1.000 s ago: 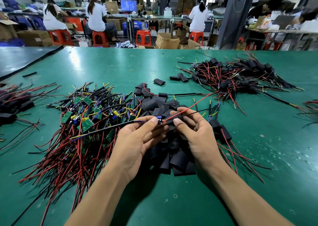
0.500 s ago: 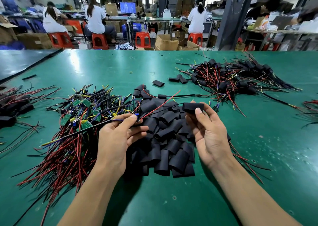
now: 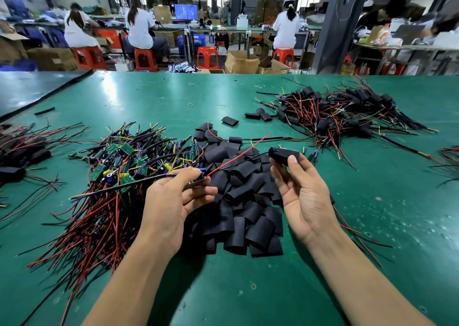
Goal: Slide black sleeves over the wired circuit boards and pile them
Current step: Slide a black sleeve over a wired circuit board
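**Sleeve and board held apart over the heap**

The left hand [image 3: 173, 201] pinches a board [image 3: 200, 179] between thumb and curled fingers, just over the left edge of the heap [image 3: 243, 209] of loose black sleeves. From the board a red wire [image 3: 238, 155] runs up and right across the heap, and a black lead [image 3: 111, 189] trails out to the heap's left. The right hand [image 3: 305, 196] sits palm-up at the heap's right edge. Its thumb and fingertips are closed on a single sleeve [image 3: 283, 155], lifted above the heap's far right corner. Sleeve and board are apart, with the heap's top showing in the gap between them.

Left of the heap, and touching it, lies the tangle of bare boards [image 3: 119, 167], its red leads fanning toward the near edge. Beyond and right of the heap sits the finished pile [image 3: 335, 113], separate from it. A few stray sleeves [image 3: 229, 121] lie between the two. Farther left of the heap, at the frame's edge, is another dark bundle [image 3: 19, 154].

The green surface [image 3: 248, 291] is bare in a wide band on the near side of the heap, under both forearms. It is bare again to the heap's right, up to stray wires [image 3: 449, 152] at the frame's edge. Beyond the heap, open green runs to the far edge, where a small yellow ring [image 3: 190, 104] lies. Beyond and left of the heap, a seam divides the green from a darker surface [image 3: 37, 87].
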A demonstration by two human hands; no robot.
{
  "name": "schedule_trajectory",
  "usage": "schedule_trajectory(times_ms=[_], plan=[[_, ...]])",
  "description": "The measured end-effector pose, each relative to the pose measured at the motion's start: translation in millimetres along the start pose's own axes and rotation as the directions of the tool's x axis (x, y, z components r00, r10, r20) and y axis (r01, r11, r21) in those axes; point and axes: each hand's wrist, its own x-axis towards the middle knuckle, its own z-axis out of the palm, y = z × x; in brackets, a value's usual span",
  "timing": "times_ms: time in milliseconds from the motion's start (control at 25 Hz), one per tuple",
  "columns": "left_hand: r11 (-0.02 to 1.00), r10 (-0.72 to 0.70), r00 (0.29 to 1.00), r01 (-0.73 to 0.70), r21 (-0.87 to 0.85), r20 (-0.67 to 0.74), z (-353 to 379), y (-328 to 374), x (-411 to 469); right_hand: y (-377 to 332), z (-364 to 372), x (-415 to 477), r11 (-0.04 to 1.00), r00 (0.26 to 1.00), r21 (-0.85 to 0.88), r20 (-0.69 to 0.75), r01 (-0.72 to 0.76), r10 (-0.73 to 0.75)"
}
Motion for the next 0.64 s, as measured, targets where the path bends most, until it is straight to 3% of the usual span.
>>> schedule_trajectory(times_ms=[280,640], plan=[[1.0,-0.012,1.0,0.012,0.001,-0.029,-1.5,0.3,1.1,-2.6,0.2,-1.5,0.997,0.999,0.07,0.042,-0.03,0.027],[1.0,0.015,0.999,-0.016,-0.026,-0.049,-2.3,1.6,2.6,-2.7,-0.9,-1.3,0.999,0.999,0.009,-0.007,-0.042,0.042]])
